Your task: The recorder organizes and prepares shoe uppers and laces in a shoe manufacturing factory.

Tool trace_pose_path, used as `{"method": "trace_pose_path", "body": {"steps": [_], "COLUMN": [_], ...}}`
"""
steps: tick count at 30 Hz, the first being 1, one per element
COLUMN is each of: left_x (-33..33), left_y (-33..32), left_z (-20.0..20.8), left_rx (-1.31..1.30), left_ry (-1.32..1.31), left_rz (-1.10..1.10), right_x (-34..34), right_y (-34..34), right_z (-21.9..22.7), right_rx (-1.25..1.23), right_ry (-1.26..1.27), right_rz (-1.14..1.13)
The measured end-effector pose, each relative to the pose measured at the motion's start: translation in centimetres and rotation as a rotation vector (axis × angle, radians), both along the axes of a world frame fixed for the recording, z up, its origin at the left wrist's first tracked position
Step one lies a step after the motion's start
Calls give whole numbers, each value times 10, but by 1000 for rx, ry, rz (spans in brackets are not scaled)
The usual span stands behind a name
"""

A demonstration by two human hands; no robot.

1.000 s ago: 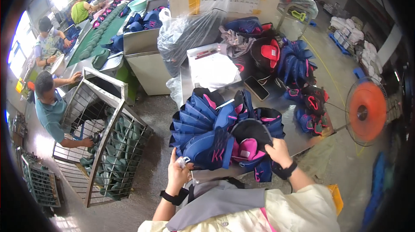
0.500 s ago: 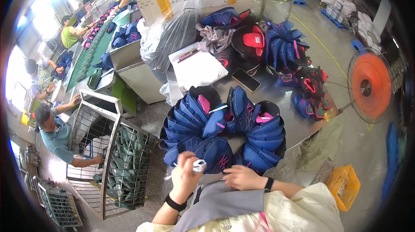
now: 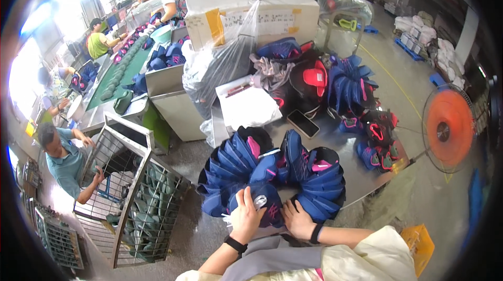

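left hand (image 3: 247, 218) grips white cord (image 3: 260, 201); right hand (image 3: 299, 222), grip unclear, could nudge over blue fabric uppers (image 3: 320, 189) at one o'clock.

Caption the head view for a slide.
Left hand and right hand at fanned blue shoe uppers on a metal table, near a phone.

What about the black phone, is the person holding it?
No, the phone lies on the metal table, while the left hand and right hand are at the blue shoes.
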State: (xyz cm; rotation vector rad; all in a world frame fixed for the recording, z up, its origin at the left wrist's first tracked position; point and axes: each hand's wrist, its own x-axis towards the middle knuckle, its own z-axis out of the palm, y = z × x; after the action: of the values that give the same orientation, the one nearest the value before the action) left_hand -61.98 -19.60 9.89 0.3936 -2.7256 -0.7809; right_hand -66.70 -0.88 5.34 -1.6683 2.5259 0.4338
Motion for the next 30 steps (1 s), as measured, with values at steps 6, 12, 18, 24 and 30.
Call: {"method": "trace_pose_path", "body": {"steps": [6,12,18,24,30], "left_x": [-2,65,99,63,80], "left_y": [-1,-18,-60,-78,-95], "left_z": [-13,-36,-60,-76,-113], "left_rx": [-32,8,69,92,657], "left_ry": [-120,-18,-96,-115,-110], "left_rz": [-165,-145,-50,-150,-225], "right_x": [-28,-35,-35,-114,-170], "right_y": [37,35,46,-89,-115], "right_z": [21,51,-23,90,49], "right_rx": [57,295,-191,-689,188], "right_ry": [-2,-115,-146,-329,-411], "right_rz": [158,294,468,161,-236]}}
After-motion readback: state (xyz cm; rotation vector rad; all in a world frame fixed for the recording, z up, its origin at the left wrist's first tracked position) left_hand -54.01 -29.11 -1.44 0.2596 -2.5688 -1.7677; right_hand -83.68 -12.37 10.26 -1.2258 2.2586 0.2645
